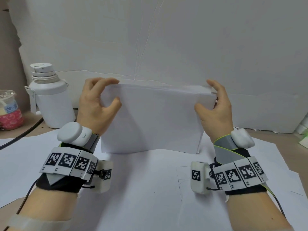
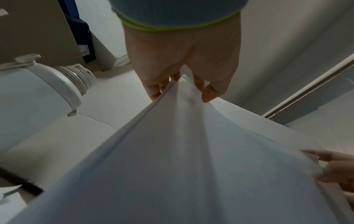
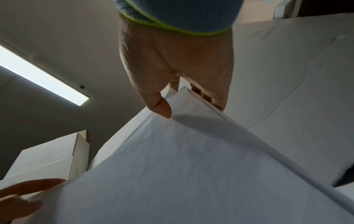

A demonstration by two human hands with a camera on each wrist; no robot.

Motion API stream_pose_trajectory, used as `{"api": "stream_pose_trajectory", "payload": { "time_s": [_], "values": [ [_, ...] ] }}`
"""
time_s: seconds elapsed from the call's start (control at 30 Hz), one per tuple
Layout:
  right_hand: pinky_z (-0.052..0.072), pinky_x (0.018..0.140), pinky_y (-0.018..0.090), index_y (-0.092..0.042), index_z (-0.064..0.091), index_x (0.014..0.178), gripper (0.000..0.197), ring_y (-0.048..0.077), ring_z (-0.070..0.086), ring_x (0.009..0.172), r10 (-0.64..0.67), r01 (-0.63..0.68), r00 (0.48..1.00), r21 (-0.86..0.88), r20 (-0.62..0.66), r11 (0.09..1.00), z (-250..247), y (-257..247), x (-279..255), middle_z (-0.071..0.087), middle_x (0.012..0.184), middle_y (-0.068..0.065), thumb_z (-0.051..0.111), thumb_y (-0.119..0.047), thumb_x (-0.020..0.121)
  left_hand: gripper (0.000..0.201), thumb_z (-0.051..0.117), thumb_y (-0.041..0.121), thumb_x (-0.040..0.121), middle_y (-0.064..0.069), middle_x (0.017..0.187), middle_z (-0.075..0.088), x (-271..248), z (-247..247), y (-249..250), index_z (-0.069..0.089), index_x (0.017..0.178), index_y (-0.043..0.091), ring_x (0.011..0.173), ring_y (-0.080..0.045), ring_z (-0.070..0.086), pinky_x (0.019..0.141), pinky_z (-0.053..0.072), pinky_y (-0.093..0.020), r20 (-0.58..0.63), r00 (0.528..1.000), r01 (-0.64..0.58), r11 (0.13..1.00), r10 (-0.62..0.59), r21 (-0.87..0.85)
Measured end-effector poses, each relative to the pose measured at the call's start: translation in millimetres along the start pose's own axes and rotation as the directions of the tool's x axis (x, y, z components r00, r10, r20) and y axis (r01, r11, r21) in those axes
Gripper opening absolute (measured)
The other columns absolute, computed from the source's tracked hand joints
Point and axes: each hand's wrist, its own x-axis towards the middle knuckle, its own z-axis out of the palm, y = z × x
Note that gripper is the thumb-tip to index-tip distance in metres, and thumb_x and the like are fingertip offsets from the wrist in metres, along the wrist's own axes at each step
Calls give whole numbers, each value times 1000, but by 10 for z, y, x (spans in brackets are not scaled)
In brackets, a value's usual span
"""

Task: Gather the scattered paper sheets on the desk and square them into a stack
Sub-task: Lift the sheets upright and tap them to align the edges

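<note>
A stack of white paper sheets [image 1: 153, 117] stands upright on its long lower edge on the desk, held between both hands. My left hand [image 1: 98, 100] grips its left end, thumb on the near face and fingers curled over the top corner. My right hand [image 1: 215, 104] grips the right end the same way. In the left wrist view the stack [image 2: 191, 151] runs away from the left hand [image 2: 184, 84] with its thumb on the near face. From the right wrist, the stack [image 3: 182, 159] is pinched by the right hand [image 3: 184, 103].
Larger white sheets [image 1: 146, 189] cover the desk under the stack. A white bottle [image 1: 50, 97] stands at the left, close to my left hand, with a pink-labelled cup [image 1: 9, 110] and a black cable [image 1: 21, 135] further left. A white board [image 1: 166, 39] backs the desk.
</note>
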Motion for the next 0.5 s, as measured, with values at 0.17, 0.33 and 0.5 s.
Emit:
{"api": "stream_pose_trajectory", "payload": {
  "time_s": [0.17, 0.33, 0.5],
  "values": [
    [31, 95, -1, -39, 46, 143, 71, -23, 45, 106, -41, 47, 996, -70, 79, 996, -16, -3, 20, 48, 131, -3, 61, -8, 80, 37, 61, 20, 81, -5, 119, 54, 17, -14, -53, 70, 117, 23, 100, 0, 47, 89, 44, -28, -42, 999, 27, 1000, -27, -13],
    [48, 101, 36, -36, 52, 133, 62, 12, 58, 107, 13, -15, 1000, -107, -19, 994, -4, 29, 49, 54, 126, 0, 61, -21, 74, 33, 60, 16, 82, 1, 114, 53, 5, -4, -70, 70, 113, 21, 104, 9, 48, 96, 44, -28, -64, 996, 55, 995, -60, -81],
    [28, 86, -8, -44, 35, 147, 79, -23, 43, 96, -48, 65, 993, -167, 106, 984, -24, 49, 37, 40, 123, -2, 59, -7, 82, 38, 60, 15, 82, -1, 117, 56, -4, 2, -63, 68, 118, 24, 104, 11, 49, 98, 43, -22, -67, 994, 81, 990, -89, -115]
  ]
}}
